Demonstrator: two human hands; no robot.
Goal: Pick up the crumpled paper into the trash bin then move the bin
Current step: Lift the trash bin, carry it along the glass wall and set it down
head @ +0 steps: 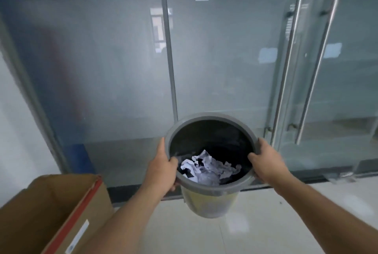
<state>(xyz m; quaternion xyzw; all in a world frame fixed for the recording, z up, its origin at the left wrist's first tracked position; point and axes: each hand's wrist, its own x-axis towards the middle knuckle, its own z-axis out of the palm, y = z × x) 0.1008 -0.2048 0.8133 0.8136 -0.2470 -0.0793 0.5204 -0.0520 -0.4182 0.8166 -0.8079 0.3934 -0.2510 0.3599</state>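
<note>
The whole picture is a little soft, and the frosted glass wall (114,73) behind shows only vague shapes. The bottom of the trash bin (206,202) is dark, so its liner and the lower inner wall are hard to make out. A cardboard box (51,208) at the lower left is cut off by the frame edge; its label is too blurred to read. The glass door (337,90) with long metal handles (319,65) at the right is also cut at the edge.

The grey round trash bin is held in the air above the pale tiled floor (276,223), its base not touching it. The left hand (163,169) grips the left rim: the thumb lies over the edge into the opening, while the other fingers wrap around the outside and are mostly hidden. The right hand (266,161) grips the right rim in the same way, thumb inside, fingers outside. Both hands are closed on the rim.

The crumpled paper (206,168), white, lies inside the bin, low, between the two thumbs and apart from both.
</note>
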